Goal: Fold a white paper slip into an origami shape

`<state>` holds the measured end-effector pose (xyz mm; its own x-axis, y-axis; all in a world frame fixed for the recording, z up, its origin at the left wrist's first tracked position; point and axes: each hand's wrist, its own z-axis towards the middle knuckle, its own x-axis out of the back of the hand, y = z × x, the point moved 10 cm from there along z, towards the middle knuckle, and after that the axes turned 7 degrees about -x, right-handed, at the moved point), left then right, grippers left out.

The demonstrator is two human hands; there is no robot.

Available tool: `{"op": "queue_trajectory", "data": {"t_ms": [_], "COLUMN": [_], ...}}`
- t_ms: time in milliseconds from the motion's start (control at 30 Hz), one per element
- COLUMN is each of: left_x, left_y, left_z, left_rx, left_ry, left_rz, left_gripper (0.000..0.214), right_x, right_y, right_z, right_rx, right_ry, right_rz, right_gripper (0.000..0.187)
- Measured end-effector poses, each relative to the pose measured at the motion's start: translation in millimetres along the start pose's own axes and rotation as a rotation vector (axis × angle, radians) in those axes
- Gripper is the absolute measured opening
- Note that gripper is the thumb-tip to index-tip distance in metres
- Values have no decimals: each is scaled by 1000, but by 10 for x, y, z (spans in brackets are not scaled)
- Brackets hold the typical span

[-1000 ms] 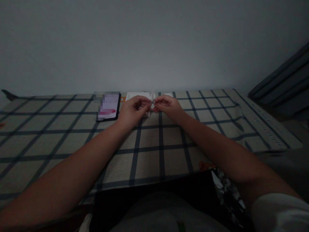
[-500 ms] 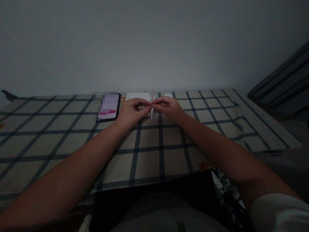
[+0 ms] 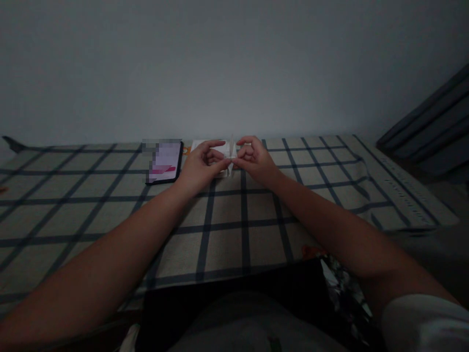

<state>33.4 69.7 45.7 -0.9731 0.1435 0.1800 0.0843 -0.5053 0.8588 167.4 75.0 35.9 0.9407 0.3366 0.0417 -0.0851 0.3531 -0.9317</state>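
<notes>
Between my two hands stands a thin, pale sheet-like piece point(image 3: 231, 146), seen nearly edge-on; whether it is paper or clear plastic I cannot make out. My left hand point(image 3: 201, 164) pinches it from the left, thumb tip at its lower middle and index finger raised off it. From the right, my right hand point(image 3: 255, 159) meets it with the thumb, its index finger also lifted and curled. Both thumb tips nearly touch. Behind my left fingers a flat white rectangular thing point(image 3: 198, 143) lies on the table, partly covered by the hand.
A phone point(image 3: 168, 161) with a lit screen lies left of my left hand. A checked cloth point(image 3: 227, 244) covers the table, which meets a plain wall point(image 3: 234, 68) at the back. Dark folded fabric point(image 3: 436, 122) hangs at the far right.
Both index fingers have lifted away from the pale piece and spread apart, while the thumbs stay at its middle. The raised right fingers now hide a small white thing behind them.
</notes>
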Motion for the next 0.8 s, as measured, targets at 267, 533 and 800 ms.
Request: {"op": "queue_trajectory", "data": {"t_ms": [267,533,800], "left_x": [73,91,108], "left_y": [122,89,251], "left_z": [-19,-23,-36], "left_rx": [-129,-151,-250], "left_ry": [57,68,56], "left_rz": [112,205,427], "left_gripper": [49,30,19], "right_x": [69,79,-58], "right_y": [133,-111,-385], "right_z": [44,-39,-143], "right_rx": [-83,109,364], "right_ry": [18,95,20], "right_rz": [49,-188,-502], "right_gripper": [47,31,16]}}
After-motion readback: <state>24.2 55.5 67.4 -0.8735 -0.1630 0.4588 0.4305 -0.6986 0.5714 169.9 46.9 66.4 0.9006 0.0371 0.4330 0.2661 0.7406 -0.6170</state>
